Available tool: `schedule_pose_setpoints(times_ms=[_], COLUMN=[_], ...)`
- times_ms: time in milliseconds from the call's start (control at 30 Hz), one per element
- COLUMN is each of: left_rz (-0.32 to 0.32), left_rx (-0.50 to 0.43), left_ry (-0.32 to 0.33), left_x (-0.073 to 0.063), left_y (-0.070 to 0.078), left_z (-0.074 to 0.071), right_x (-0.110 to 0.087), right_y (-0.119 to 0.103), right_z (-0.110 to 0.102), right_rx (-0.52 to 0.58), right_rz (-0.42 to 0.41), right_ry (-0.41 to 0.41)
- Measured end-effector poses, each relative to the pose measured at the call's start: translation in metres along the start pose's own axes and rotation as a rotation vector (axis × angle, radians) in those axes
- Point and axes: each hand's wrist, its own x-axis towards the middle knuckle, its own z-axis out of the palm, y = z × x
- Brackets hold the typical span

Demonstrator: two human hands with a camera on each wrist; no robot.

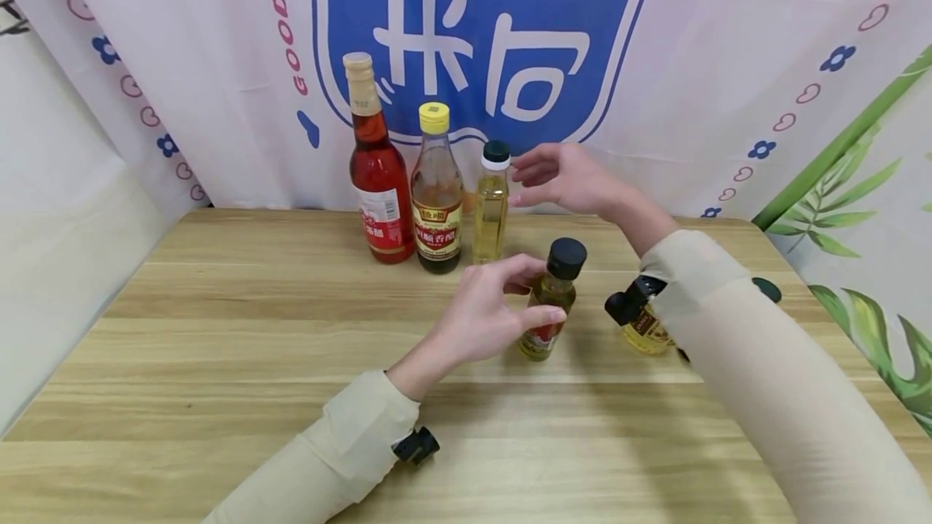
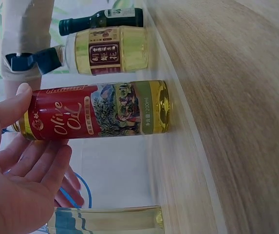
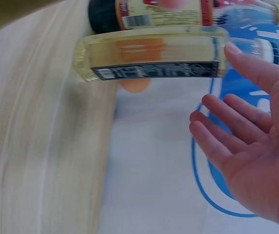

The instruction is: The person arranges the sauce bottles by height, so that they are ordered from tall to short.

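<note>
My left hand (image 1: pixel 489 310) is around the upper part of a small olive oil bottle (image 2: pixel 88 111) with a black cap, which stands upright on the table. In the left wrist view its thumb lies at the bottle's shoulder; the fingers are loosely spread, with some partly hidden behind the glass. Farther back, my right hand (image 1: pixel 564 178) is beside the neck of a slim clear oil bottle (image 1: pixel 491 213) with a dark green cap. Its fingers are extended in the right wrist view, palm showing, and the thumb tip (image 3: pixel 233 48) is at the bottle's shoulder; contact is unclear.
Left of the slim bottle stand a yellow-capped vinegar bottle (image 1: pixel 437 209) and a tall red bottle (image 1: pixel 380 192). Behind the right forearm are a yellow oil bottle (image 2: pixel 111 50) and a dark green bottle (image 2: pixel 102 22). A printed curtain (image 1: pixel 240 136) hangs behind the wooden table (image 1: pixel 218 330).
</note>
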Motion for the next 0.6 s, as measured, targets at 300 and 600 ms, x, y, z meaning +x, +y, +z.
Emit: schedule_pose_setpoints(times_ms=[300, 600], left_rz=[0.009, 0.009], left_rx=[-0.017, -0.014], left_ry=[0.004, 0.008], left_x=[0.0, 0.0], left_y=[0.0, 0.0], left_z=[0.001, 0.002], right_x=[-0.041, -0.096], right_y=[-0.006, 0.0], right_z=[-0.027, -0.049], right_rx=[0.038, 0.001], right_rz=[0.012, 0.048], right_ry=[0.065, 0.173])
